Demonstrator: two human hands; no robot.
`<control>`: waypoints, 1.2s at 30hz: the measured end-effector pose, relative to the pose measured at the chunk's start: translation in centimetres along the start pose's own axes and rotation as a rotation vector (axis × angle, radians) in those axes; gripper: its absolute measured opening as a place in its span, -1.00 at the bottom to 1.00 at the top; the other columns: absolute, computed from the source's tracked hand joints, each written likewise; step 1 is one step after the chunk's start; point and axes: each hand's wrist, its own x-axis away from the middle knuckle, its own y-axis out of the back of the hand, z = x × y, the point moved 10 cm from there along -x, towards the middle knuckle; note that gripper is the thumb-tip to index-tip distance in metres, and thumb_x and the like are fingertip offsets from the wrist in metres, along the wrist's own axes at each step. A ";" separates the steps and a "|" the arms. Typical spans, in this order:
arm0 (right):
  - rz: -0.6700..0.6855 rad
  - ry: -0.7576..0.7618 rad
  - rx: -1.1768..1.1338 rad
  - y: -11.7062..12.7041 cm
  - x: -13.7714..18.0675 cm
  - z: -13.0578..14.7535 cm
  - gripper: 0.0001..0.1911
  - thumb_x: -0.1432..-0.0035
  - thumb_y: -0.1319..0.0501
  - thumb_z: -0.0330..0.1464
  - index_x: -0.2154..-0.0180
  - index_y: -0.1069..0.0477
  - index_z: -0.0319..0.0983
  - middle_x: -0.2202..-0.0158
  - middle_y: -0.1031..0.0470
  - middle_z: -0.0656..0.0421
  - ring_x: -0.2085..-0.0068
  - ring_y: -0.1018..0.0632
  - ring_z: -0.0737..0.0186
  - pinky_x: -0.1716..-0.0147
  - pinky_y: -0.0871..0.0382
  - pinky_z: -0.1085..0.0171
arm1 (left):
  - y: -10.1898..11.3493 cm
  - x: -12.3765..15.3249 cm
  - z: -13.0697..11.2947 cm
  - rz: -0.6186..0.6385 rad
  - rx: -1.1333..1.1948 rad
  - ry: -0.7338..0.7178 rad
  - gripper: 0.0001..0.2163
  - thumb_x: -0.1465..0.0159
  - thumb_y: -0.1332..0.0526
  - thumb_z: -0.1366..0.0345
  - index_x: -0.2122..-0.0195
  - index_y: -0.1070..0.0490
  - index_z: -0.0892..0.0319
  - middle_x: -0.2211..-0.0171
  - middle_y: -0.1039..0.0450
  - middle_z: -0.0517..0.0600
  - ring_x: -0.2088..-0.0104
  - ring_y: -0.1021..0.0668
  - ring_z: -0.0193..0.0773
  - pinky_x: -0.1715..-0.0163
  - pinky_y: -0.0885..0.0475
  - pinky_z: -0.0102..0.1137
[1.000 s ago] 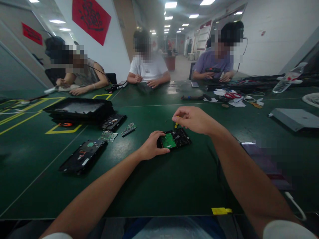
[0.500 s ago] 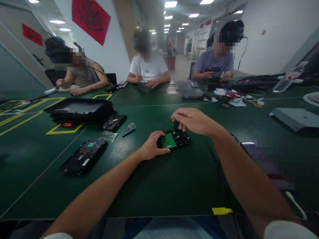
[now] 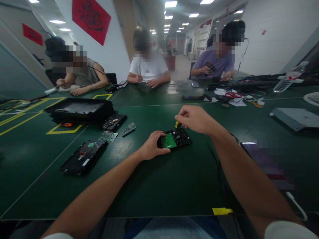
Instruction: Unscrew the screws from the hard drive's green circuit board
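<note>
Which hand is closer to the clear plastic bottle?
Right. The right hand, holding a yellow tool, is left of the bottle; the left hand, on the green-and-black device, is farther left.

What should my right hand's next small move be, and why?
Probably ease the yellow tool gently downward: the right hand grips it over the far edge of the black drive, the left hand steadies the drive's left end, and whether the tip is seated cannot be seen.
</note>
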 end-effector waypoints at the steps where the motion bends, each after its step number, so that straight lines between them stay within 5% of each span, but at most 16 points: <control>1: -0.008 0.000 0.010 0.1 0.0 0.0 -0.81 -0.26 -0.29 -0.22 0.29 -0.48 -0.22 0.38 -0.60 0.12 0.41 -0.55 0.22 0.38 -0.31 0.28 | 0.0 0.0 0.0 0.001 0.000 0.002 -0.30 -0.13 -0.47 -0.06 -0.23 -0.35 0.07 -0.30 -0.28 0.17 -0.32 -0.36 0.12 -0.35 -0.28 0.06; 8: 0.090 0.128 -0.132 -1.0 0.3 1.6 -0.77 -0.39 -0.16 -0.21 0.18 -0.52 -0.19 0.19 -0.65 0.16 0.54 -0.49 0.40 0.41 -0.34 0.32 | -0.1 -0.1 0.1 -0.015 0.001 -0.007 -0.30 -0.12 -0.48 -0.03 -0.23 -0.35 0.08 -0.29 -0.29 0.18 -0.32 -0.37 0.12 -0.35 -0.27 0.06; 13: 0.193 0.067 -0.248 -2.1 0.3 1.0 -0.73 -0.44 -0.10 -0.23 0.15 -0.51 -0.23 0.45 -0.57 0.17 0.50 -0.56 0.30 0.48 -0.38 0.34 | -0.1 0.0 0.1 -0.018 0.000 -0.008 -0.29 -0.11 -0.48 -0.03 -0.23 -0.35 0.11 -0.29 -0.30 0.19 -0.31 -0.37 0.11 -0.35 -0.28 0.02; 17: 0.252 0.054 -0.296 -2.4 0.5 0.9 -0.76 -0.43 -0.09 -0.34 0.01 -0.48 -0.22 0.43 -0.58 0.17 0.45 -0.60 0.28 0.43 -0.45 0.34 | 0.0 0.0 -0.1 -0.025 0.001 -0.011 -0.31 -0.11 -0.49 -0.01 -0.22 -0.36 0.07 -0.28 -0.31 0.17 -0.30 -0.38 0.13 -0.34 -0.27 0.07; 27: 0.059 0.073 -0.074 -0.9 0.3 1.0 -0.68 -0.26 -0.31 -0.08 0.29 -0.51 -0.22 0.35 -0.60 0.13 0.35 -0.54 0.23 0.37 -0.30 0.29 | 0.0 0.0 0.0 -0.014 0.004 -0.011 -0.32 -0.13 -0.47 -0.03 -0.22 -0.34 0.06 -0.29 -0.31 0.15 -0.31 -0.37 0.10 -0.34 -0.29 0.04; 36: 0.132 0.182 -0.126 -1.7 0.3 2.1 -0.66 -0.40 -0.15 -0.14 0.22 -0.58 -0.21 0.37 -0.57 0.18 0.39 -0.54 0.29 0.34 -0.33 0.31 | 0.0 0.0 -0.1 -0.018 -0.006 -0.012 -0.31 -0.13 -0.48 -0.01 -0.22 -0.34 0.08 -0.28 -0.31 0.17 -0.31 -0.37 0.10 -0.35 -0.27 0.03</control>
